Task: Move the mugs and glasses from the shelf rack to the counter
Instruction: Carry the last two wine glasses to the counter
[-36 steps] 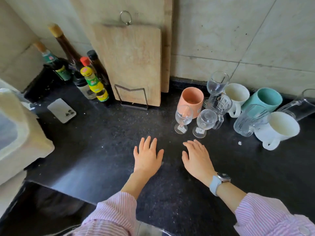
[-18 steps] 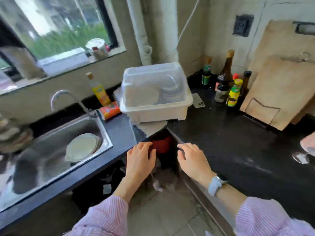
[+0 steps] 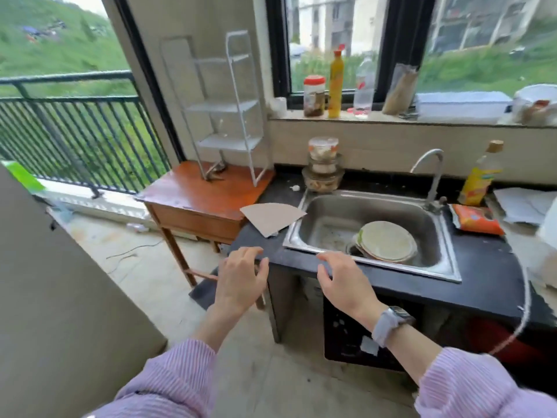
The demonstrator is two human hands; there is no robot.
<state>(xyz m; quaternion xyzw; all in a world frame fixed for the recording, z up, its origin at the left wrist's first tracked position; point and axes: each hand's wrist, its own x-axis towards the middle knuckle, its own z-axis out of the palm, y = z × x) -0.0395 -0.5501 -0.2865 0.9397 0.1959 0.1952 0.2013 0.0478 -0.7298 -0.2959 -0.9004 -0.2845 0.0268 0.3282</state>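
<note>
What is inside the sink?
The sink holds a stack of plates lying over the drain area, plus scattered residue. Whatever lies under the plates is hidden.

The white wire shelf rack stands on the brown wooden side table, left of the black stone counter. The steel sink sits in the counter and holds round plates. Stacked glass bowls stand behind the sink.
</note>
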